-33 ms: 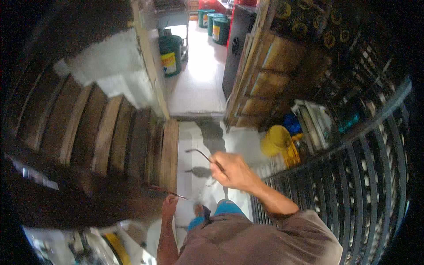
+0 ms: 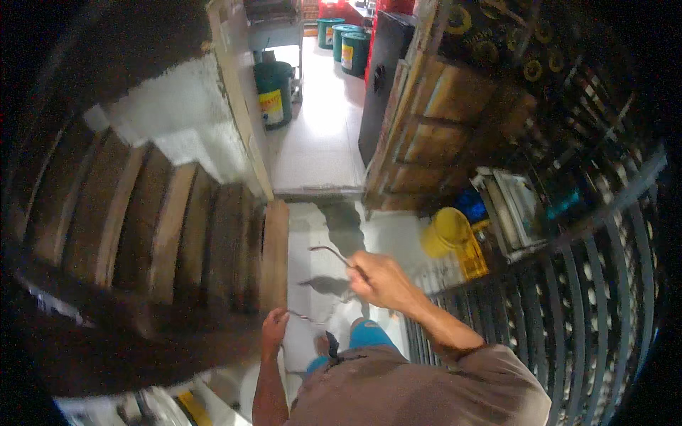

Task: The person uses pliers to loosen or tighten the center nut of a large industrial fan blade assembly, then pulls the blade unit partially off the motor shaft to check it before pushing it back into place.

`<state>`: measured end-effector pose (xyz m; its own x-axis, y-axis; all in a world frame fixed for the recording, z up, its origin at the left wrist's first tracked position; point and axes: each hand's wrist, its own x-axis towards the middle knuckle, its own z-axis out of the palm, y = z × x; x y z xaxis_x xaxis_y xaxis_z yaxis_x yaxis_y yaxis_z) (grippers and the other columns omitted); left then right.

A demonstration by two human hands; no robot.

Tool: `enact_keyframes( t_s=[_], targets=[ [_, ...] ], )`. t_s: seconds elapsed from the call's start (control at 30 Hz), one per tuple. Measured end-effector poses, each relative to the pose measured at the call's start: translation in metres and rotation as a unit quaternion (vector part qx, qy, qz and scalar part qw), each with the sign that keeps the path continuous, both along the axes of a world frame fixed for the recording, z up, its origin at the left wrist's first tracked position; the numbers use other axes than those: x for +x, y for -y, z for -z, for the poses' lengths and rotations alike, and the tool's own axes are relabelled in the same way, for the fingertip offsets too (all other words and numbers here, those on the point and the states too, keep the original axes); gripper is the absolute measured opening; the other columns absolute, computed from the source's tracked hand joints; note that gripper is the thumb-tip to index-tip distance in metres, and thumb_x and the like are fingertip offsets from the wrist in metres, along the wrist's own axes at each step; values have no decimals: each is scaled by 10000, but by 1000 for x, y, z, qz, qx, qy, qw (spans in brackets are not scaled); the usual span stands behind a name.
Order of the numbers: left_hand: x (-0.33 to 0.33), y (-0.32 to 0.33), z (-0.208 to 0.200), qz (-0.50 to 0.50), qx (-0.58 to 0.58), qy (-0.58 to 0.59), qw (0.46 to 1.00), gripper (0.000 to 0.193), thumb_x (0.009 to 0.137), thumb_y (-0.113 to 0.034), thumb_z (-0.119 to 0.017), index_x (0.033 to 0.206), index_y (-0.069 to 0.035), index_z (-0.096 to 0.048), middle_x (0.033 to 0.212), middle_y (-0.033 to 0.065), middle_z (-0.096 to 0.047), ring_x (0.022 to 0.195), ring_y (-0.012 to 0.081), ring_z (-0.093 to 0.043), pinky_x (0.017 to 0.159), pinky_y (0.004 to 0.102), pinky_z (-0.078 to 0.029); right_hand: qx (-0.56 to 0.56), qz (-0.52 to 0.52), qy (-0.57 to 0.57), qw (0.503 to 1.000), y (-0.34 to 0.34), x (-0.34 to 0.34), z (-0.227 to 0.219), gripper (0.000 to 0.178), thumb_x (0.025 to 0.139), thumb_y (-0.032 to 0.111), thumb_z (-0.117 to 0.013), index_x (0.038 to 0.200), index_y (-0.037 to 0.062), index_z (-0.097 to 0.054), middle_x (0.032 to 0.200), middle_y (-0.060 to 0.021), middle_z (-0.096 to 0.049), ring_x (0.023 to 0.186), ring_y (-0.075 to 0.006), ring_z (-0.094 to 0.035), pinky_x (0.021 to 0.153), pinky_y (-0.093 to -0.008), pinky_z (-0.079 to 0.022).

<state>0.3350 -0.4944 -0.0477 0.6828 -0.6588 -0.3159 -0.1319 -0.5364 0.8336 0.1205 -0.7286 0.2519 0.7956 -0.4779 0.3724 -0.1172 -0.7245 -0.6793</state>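
What looks like a pair of thin-framed eyeglasses (image 2: 327,250) is held between my hands, above the walkway floor. My right hand (image 2: 381,281) is closed round one thin dark arm, whose bent tip sticks out past the fingers to the left. Lower and to the left, my left hand (image 2: 274,328) pinches the other side, where a thin dark piece points right from the fingertips. The part between the hands is faint and blurred, so I cannot make out the lenses. My knees in blue shorts (image 2: 371,335) show just below.
Wooden stairs (image 2: 170,224) rise on the left. Ahead, a doorway leads to a bright room with green buckets (image 2: 273,92). A brown panelled door (image 2: 444,89) stands at right, with a yellow bucket (image 2: 449,231) near it. Dark metal railing (image 2: 561,305) runs along the right.
My left hand has moved slightly up and right, and its thin piece now points differently. My right hand has shifted a little right and down. The view has tilted slightly.
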Motion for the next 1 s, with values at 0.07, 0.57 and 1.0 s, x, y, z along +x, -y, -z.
enact_keyframes(
  t_s=[0.07,0.57,1.0],
  targets=[
    [62,60,0,22,-52,27,998,443,879,-278,-706,1203,17,-632,1038,153,-710,948,197,-683,811,332,-533,40,59,-84,994,43,13,41,153,865,175,-594,860,27,-553,715,-211,-586,644,-415,-596,599,-486,-473],
    [332,477,5,7,45,-27,999,323,858,-222,-729,1094,-14,-650,967,106,-686,802,194,-644,692,354,-520,29,119,-213,969,565,316,150,238,877,283,-569,897,49,-607,794,-197,-657,782,-415,-646,707,-521,-502],
    [561,1063,-465,276,-533,294,744,406,717,-16,-741,1077,-53,-557,954,127,-630,897,303,-626,816,416,-511,121,217,-277,928,908,486,108,215,875,264,-592,927,62,-646,858,-216,-688,807,-424,-670,733,-512,-529]
  ],
)
